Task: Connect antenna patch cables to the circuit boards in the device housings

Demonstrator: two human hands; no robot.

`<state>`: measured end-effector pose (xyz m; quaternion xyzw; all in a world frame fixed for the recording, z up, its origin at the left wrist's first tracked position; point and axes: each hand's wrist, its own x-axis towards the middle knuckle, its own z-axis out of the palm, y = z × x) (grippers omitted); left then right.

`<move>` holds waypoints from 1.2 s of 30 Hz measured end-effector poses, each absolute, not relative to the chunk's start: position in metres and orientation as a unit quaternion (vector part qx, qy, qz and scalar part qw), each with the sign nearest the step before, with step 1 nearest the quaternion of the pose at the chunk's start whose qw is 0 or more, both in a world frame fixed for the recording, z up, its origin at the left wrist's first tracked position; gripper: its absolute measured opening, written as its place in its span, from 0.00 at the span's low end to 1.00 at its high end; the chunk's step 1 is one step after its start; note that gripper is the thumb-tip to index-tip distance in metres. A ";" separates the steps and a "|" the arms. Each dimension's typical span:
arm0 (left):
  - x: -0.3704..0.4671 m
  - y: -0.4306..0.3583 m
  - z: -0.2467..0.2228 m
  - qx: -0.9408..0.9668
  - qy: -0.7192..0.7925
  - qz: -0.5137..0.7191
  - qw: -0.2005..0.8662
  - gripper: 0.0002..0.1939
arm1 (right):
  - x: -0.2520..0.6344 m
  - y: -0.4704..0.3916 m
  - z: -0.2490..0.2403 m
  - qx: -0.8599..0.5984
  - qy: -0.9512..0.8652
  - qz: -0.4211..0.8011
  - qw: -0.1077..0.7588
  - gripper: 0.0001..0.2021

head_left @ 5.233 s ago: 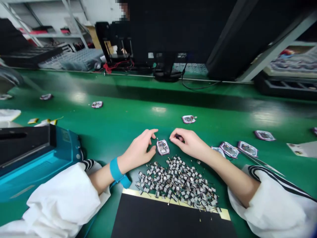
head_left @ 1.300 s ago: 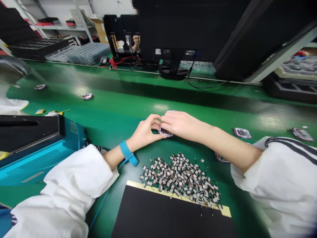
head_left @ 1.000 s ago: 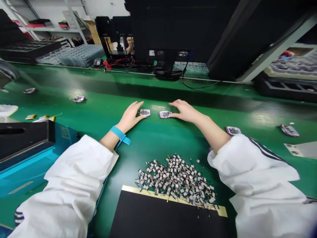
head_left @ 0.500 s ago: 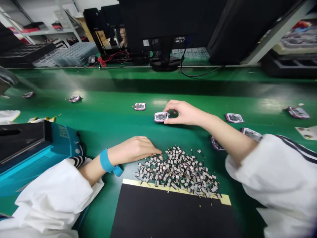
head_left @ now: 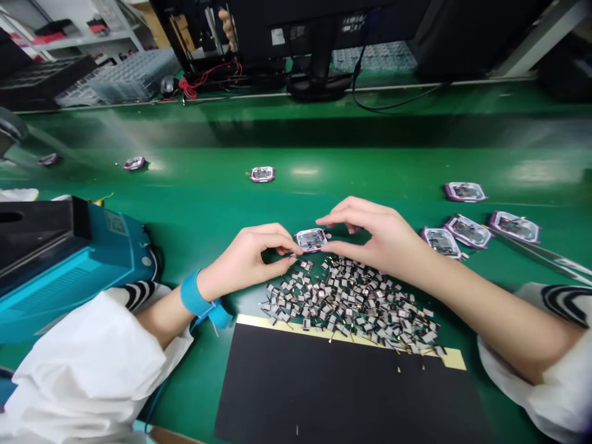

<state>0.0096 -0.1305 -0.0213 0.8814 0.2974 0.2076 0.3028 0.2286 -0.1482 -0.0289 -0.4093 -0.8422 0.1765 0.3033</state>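
Observation:
A small purple-rimmed case with a circuit board (head_left: 311, 240) lies on the green table between my hands. My left hand (head_left: 252, 256), with a blue band at the wrist, pinches a tiny grey part (head_left: 303, 264) by its end at the case's lower left corner. My right hand (head_left: 370, 231) is at the case's right side, thumb by its lower right edge and fingers apart above it. Just in front of both hands spreads a pile of small grey parts with short leads (head_left: 356, 302), reaching onto the yellow edge of a black sheet (head_left: 351, 382).
Several similar cases lie at the right, with tweezers (head_left: 546, 256) beside them. One case (head_left: 263, 174) lies further back, others at the far left. A blue and black box (head_left: 111, 259) stands at the left. A monitor stand (head_left: 319, 77) and cables are behind.
My right hand has brought the case nearer and down beside my left hand, and its fingers have opened. My left hand has risen from the pile towards the case. The view has shifted.

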 end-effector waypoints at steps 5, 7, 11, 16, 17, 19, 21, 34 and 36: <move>0.018 -0.138 -0.018 0.886 0.323 0.255 0.213 0.06 | 0.226 -0.152 -0.023 -0.384 -0.879 0.139 0.246 0.14; 0.021 -0.137 -0.020 0.879 0.331 0.262 0.224 0.06 | 0.230 -0.145 -0.028 -0.385 -0.888 0.123 0.218 0.16; 0.026 -0.131 -0.024 0.852 0.354 0.276 0.269 0.05 | 0.234 -0.130 -0.040 -0.377 -0.886 0.162 0.214 0.08; 0.034 -0.127 -0.027 0.882 0.345 0.238 0.214 0.04 | 0.228 -0.127 -0.045 -0.421 -0.858 0.153 0.253 0.07; 0.036 -0.126 -0.027 0.889 0.340 0.227 0.206 0.05 | 0.228 -0.128 -0.045 -0.430 -0.853 0.151 0.253 0.07; 0.037 -0.127 -0.028 0.900 0.332 0.210 0.187 0.06 | 0.230 -0.131 -0.045 -0.439 -0.850 0.155 0.247 0.08; 0.037 -0.128 -0.029 0.908 0.327 0.203 0.165 0.07 | 0.234 -0.135 -0.046 -0.437 -0.853 0.164 0.235 0.13; 0.041 -0.130 -0.034 0.956 0.257 0.139 -0.016 0.09 | 0.237 -0.141 -0.054 -0.430 -0.847 0.194 0.243 0.17; 0.040 -0.131 -0.034 0.956 0.256 0.143 -0.022 0.10 | 0.237 -0.141 -0.054 -0.432 -0.847 0.197 0.240 0.16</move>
